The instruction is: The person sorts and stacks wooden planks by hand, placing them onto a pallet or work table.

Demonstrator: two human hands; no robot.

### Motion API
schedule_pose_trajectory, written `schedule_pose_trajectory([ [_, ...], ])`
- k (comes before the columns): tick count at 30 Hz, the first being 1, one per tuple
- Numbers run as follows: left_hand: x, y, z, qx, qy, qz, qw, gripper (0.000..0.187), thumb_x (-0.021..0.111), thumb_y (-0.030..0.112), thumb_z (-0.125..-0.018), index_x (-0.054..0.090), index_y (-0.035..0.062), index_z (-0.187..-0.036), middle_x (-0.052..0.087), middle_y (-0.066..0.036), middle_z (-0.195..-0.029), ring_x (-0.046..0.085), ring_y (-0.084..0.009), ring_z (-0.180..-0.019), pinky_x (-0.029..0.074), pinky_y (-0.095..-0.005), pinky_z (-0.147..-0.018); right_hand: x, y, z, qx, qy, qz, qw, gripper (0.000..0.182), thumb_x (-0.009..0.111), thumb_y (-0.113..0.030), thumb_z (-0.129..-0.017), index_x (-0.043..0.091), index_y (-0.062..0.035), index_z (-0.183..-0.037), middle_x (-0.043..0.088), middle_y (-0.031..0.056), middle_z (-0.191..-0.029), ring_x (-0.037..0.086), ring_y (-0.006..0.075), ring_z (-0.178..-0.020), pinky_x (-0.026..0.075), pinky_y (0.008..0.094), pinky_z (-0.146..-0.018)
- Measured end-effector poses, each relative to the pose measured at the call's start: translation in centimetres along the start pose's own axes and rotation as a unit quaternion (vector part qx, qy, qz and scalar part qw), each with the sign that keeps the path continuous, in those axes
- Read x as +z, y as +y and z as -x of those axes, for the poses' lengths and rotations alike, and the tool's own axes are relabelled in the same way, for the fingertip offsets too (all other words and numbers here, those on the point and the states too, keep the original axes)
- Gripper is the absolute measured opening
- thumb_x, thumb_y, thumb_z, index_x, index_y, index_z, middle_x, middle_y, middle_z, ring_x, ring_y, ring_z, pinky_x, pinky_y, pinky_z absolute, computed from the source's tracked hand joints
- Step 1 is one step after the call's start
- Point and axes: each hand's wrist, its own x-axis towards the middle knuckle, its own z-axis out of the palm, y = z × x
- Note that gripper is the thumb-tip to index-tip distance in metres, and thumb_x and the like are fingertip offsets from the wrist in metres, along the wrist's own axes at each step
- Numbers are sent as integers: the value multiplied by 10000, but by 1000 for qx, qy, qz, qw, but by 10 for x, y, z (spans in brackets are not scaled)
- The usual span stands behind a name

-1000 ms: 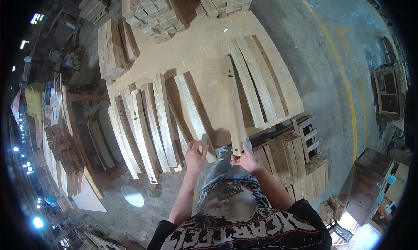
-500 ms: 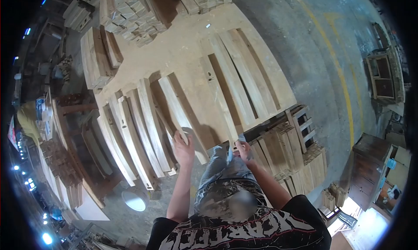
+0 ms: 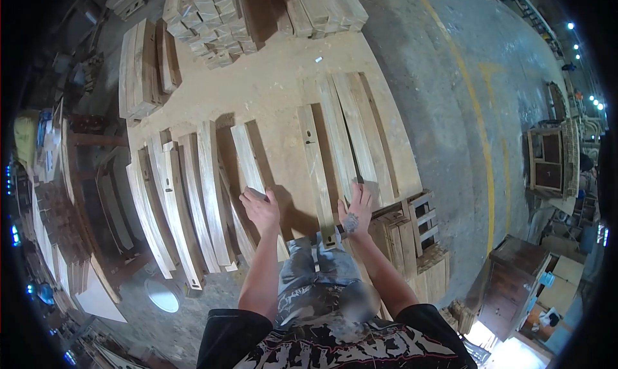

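My left hand (image 3: 261,209) lies over a curved wooden slat (image 3: 248,155) on the table, thumb on one side and fingers on the other. Its far end points away from me. To the right is a slat with slots cut near its end (image 3: 313,169), its near end close to my lap. My right hand (image 3: 357,209) is past that slat, at the near end of another pale slat (image 3: 336,128). Its thumb and fingers are apart; whether they touch the wood is hard to tell. Close beside it is one more slat (image 3: 365,131).
Several curved slats (image 3: 207,195) lie side by side on the left of the wooden tabletop (image 3: 277,92). Stacked timber (image 3: 212,21) stands at the far side. Below the table's right edge are a pallet (image 3: 421,224) and more wood. A yellow line (image 3: 473,105) marks the concrete floor.
My right hand has left the near end of the slotted slat and moved forward to the slat on its right. My left hand stays at its slat, now turned more over the top.
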Motion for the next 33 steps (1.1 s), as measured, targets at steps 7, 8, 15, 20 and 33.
schedule_pose_trajectory([
  [7,2,2,-2,-19,-4,-16,1000,563,670,291,-870,457,-51,-1263,504,-267,-1121,572,-474,-1050,512,-556,-861,11,7,-19,41,-98,37,994,808,709,-159,-851,319,-90,-1555,495,235,-1339,498,432,-1226,448,496,-1029],
  [8,3,2,-2,-20,1,-14,1000,562,671,290,-870,459,-51,-1262,505,-264,-1121,572,-473,-1050,511,-555,-859,9,11,-20,40,-109,-6,993,778,701,-159,-870,329,-83,-1549,506,224,-1347,516,414,-1220,455,484,-1028],
  [15,1,4,0,-21,6,-12,1000,561,675,295,-871,470,-48,-1266,510,-260,-1118,572,-470,-1048,509,-544,-857,-32,43,-20,251,-301,-654,648,538,527,-278,-1051,385,-46,-1515,574,135,-1381,599,260,-1189,500,403,-1008],
  [20,5,1,-1,-26,9,-18,999,556,673,312,-883,474,-39,-1265,513,-261,-1115,575,-471,-1042,511,-542,-855,-57,53,2,372,-379,-819,219,497,462,-337,-1031,501,-24,-1415,610,131,-1094,595,249,-873,541,394,-846],
  [33,8,1,0,-27,8,-35,999,565,672,325,-884,458,-29,-1270,512,-254,-1116,577,-470,-1043,504,-550,-853,-17,104,22,381,-443,-555,592,711,315,-626,-1053,681,-26,-1166,755,197,-921,744,304,-880,572,424,-780],
])
